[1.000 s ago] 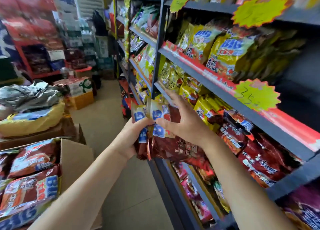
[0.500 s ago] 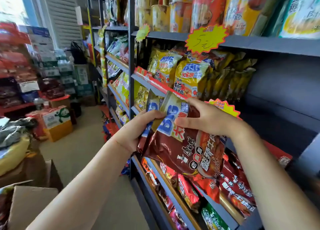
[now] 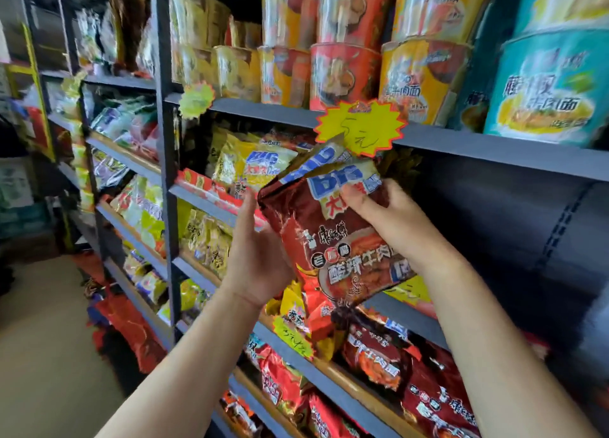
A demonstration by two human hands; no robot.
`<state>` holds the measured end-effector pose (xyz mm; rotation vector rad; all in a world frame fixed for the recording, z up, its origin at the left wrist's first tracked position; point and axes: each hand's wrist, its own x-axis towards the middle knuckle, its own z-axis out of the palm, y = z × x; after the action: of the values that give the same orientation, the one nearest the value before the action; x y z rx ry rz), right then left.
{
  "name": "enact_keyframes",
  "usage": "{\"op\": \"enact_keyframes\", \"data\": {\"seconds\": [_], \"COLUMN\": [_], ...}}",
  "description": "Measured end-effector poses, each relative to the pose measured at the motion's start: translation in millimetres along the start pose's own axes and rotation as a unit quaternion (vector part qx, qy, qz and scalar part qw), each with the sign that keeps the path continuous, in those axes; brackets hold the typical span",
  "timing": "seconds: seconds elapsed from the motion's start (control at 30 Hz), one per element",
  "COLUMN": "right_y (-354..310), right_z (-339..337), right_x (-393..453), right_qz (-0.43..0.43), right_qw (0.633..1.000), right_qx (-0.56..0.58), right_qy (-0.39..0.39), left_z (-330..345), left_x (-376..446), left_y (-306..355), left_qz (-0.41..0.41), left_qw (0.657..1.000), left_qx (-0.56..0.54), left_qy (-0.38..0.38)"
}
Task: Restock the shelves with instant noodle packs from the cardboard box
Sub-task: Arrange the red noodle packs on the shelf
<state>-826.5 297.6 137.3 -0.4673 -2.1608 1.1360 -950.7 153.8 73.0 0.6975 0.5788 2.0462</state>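
I hold a small bunch of dark red instant noodle packs (image 3: 333,240) with blue "BIG" labels, tilted, in front of the middle shelf. My left hand (image 3: 257,259) holds their left edge, thumb up and fingers hidden behind them. My right hand (image 3: 392,223) grips the upper right part, thumb pressed on the front. Behind them, yellow noodle packs (image 3: 247,164) fill the left part of that shelf, and the right part (image 3: 494,226) is dark and bare. The cardboard box is out of view.
Cup noodles (image 3: 425,81) and teal bowls (image 3: 547,85) stand on the shelf above, with a yellow star price tag (image 3: 362,124) on its edge just over the packs. Red packs (image 3: 428,388) lie on the shelf below. The aisle floor (image 3: 43,355) runs along the left.
Both hands have lifted the packs up and to the right, from the lower shelf level to the middle shelf. The view swung up and the box dropped out of sight.
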Motion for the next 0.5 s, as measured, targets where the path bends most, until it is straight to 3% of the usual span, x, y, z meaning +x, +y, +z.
{"op": "enact_keyframes", "data": {"seconds": [0.1,0.37,0.43,0.5], "right_y": [1.7,-1.0,-2.0,-2.5], "right_z": [3.1,24.4,32.8,39.7], "right_x": [-7.3,-9.4,-6.4,-3.0], "right_qz": [0.005,0.023,0.024,0.025], "right_qw": [0.999,0.995,0.992,0.989], "right_qx": [-0.021,-0.061,-0.079,-0.102], "right_qy": [0.034,0.072,0.091,0.103], "left_z": [-15.2,-35.8,-41.0,-45.2], "left_x": [9.6,33.3,32.7,29.0], "left_y": [-7.0,-8.9,-5.0,3.0], "left_qz": [-0.019,-0.034,-0.027,-0.006], "left_qw": [0.998,0.998,0.999,0.993], "left_qx": [0.004,0.037,0.046,0.082], "left_qy": [-0.053,-0.037,-0.007,0.08]}}
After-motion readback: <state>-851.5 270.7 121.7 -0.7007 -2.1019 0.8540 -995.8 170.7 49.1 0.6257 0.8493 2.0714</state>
